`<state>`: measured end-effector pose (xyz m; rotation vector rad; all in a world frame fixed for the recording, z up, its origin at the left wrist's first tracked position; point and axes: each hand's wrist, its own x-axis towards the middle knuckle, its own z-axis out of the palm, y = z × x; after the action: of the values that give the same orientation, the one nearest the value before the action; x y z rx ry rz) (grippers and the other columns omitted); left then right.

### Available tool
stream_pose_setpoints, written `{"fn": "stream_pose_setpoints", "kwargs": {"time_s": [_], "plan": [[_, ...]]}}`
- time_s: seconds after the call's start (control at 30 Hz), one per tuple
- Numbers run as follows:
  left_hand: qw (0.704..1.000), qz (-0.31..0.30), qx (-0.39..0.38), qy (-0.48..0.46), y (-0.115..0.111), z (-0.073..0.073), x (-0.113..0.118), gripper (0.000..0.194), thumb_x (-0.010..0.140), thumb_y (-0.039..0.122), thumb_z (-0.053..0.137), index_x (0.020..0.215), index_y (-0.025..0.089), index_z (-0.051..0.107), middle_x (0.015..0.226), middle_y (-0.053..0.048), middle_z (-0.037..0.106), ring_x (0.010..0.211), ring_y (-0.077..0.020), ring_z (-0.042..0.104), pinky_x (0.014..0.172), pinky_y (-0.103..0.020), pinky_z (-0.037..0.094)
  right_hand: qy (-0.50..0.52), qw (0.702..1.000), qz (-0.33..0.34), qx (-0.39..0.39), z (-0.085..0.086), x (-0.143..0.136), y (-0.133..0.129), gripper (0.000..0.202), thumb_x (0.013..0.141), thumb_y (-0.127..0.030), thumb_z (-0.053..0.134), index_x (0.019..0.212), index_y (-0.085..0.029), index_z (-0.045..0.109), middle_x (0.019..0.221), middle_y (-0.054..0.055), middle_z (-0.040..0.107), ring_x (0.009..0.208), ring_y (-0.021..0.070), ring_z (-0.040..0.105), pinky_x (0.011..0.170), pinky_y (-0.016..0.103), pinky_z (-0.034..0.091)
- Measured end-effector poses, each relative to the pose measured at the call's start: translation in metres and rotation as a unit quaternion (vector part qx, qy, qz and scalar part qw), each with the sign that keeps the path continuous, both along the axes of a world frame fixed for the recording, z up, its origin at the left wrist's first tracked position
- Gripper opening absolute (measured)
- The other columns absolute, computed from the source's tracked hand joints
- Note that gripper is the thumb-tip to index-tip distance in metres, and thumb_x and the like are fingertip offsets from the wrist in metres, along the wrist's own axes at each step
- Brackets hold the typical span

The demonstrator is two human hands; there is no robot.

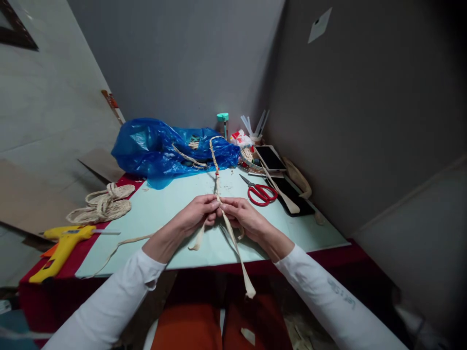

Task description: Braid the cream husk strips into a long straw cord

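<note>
A braided cord of pale plant fibre (214, 158) runs from the blue plastic bag toward me, with a small red bit on it. At its near end my left hand (201, 212) pinches the strands between thumb and fingers. Right beside it, almost touching, my right hand (239, 214) also pinches the cord, its fingers curled. Loose strands hang below both hands; the longest strand (237, 253) passes over the table's front edge, and a shorter one (197, 240) hangs under my left hand.
Red-handled scissors (261, 194) lie right of my hands, near a phone (270, 158) and a black tablet (292, 194). The blue bag (149, 150) lies behind. Woven slippers (105, 201) and a yellow glue gun (63, 245) are at left.
</note>
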<state>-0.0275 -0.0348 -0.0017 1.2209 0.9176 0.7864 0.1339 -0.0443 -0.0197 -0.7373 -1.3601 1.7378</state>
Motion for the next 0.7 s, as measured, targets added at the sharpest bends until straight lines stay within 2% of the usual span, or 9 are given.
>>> {"fn": "stream_pose_setpoints", "kwargs": {"time_s": [0.07, 0.17, 0.27, 0.33, 0.4, 0.47, 0.57, 0.63, 0.7], "plan": [[1.0, -0.001, -0.021, -0.019, 0.0, -0.006, 0.003, 0.018, 0.077, 0.027, 0.063, 0.077, 0.011, 0.056, 0.063, 0.0, 0.052, 0.043, -0.0019, 0.029, 0.04, -0.016, 0.018, -0.007, 1.0, 0.01, 0.01, 0.001, 0.0, -0.002, 0.019, 0.082, -0.032, 0.056, 0.08, -0.014, 0.058, 0.062, -0.004, 0.043, 0.047, 0.0046, 0.022, 0.044, 0.021, 0.011], [0.999, 0.019, -0.019, -0.025, -0.002, -0.009, 0.004, 0.019, 0.076, 0.025, 0.064, 0.085, 0.008, 0.061, 0.058, 0.0, 0.05, 0.042, -0.0011, 0.025, 0.04, -0.016, 0.013, -0.043, 0.999, 0.001, 0.028, 0.0, -0.002, -0.006, 0.016, 0.083, -0.031, 0.053, 0.086, -0.015, 0.056, 0.061, -0.005, 0.043, 0.045, 0.0051, 0.021, 0.043, 0.022, 0.013], [0.997, 0.057, -0.036, -0.032, -0.004, -0.011, 0.002, 0.025, 0.072, 0.024, 0.068, 0.09, 0.006, 0.065, 0.055, 0.001, 0.048, 0.041, -0.0004, 0.024, 0.04, -0.017, 0.011, -0.134, 0.987, -0.069, 0.06, -0.002, -0.003, -0.012, 0.021, 0.082, -0.029, 0.052, 0.099, -0.018, 0.05, 0.064, -0.004, 0.052, 0.045, 0.0067, 0.032, 0.045, 0.021, 0.021], [0.994, 0.084, -0.05, -0.04, -0.004, -0.011, 0.002, 0.026, 0.068, 0.023, 0.071, 0.086, 0.005, 0.066, 0.054, 0.003, 0.045, 0.041, 0.0004, 0.022, 0.04, -0.017, 0.01, -0.211, 0.962, -0.129, 0.116, -0.003, -0.003, -0.015, 0.024, 0.082, -0.028, 0.052, 0.104, -0.019, 0.045, 0.066, -0.004, 0.056, 0.05, 0.0092, 0.041, 0.049, 0.021, 0.028], [0.992, 0.095, -0.064, -0.048, -0.005, -0.012, 0.002, 0.025, 0.066, 0.023, 0.074, 0.082, 0.005, 0.067, 0.054, 0.005, 0.04, 0.041, 0.0008, 0.02, 0.04, -0.018, 0.009, -0.275, 0.929, -0.167, 0.183, -0.002, -0.003, -0.019, 0.023, 0.082, -0.026, 0.051, 0.103, -0.02, 0.042, 0.062, -0.006, 0.053, 0.053, 0.0113, 0.045, 0.053, 0.023, 0.031], [0.992, 0.089, -0.071, -0.052, -0.005, -0.011, 0.002, 0.023, 0.065, 0.023, 0.074, 0.079, 0.006, 0.066, 0.054, 0.006, 0.038, 0.041, 0.0009, 0.019, 0.039, -0.018, 0.008, -0.316, 0.898, -0.175, 0.251, -0.001, -0.002, -0.021, 0.022, 0.083, -0.024, 0.05, 0.103, -0.02, 0.041, 0.06, -0.007, 0.05, 0.054, 0.0122, 0.045, 0.055, 0.023, 0.033], [0.992, 0.077, -0.073, -0.065, -0.005, -0.012, 0.002, 0.019, 0.065, 0.022, 0.075, 0.074, 0.008, 0.065, 0.055, 0.006, 0.036, 0.041, 0.0011, 0.019, 0.039, -0.018, 0.008, -0.354, 0.85, -0.171, 0.351, -0.001, 0.0, -0.022, 0.019, 0.085, -0.022, 0.049, 0.103, -0.021, 0.044, 0.075, -0.001, 0.055, 0.065, 0.0141, 0.05, 0.061, 0.024, 0.036], [0.991, 0.076, -0.078, -0.074, -0.005, -0.013, 0.001, 0.02, 0.065, 0.023, 0.076, 0.074, 0.008, 0.066, 0.057, 0.006, 0.037, 0.041, 0.0014, 0.019, 0.039, -0.017, 0.008, -0.384, 0.819, -0.17, 0.392, -0.002, 0.0, -0.021, 0.013, 0.088, -0.021, 0.046, 0.101, -0.021, 0.046, 0.087, 0.004, 0.057, 0.075, 0.0158, 0.053, 0.065, 0.025, 0.037], [0.99, 0.077, -0.085, -0.082, -0.005, -0.012, 0.001, 0.023, 0.065, 0.025, 0.076, 0.076, 0.008, 0.066, 0.058, 0.006, 0.038, 0.042, 0.0015, 0.019, 0.039, -0.017, 0.008, -0.408, 0.8, -0.168, 0.407, -0.005, 0.0, -0.02, 0.012, 0.091, -0.018, 0.04, 0.1, -0.021, 0.047, 0.09, 0.005, 0.057, 0.077, 0.0161, 0.054, 0.065, 0.025, 0.037]]}}
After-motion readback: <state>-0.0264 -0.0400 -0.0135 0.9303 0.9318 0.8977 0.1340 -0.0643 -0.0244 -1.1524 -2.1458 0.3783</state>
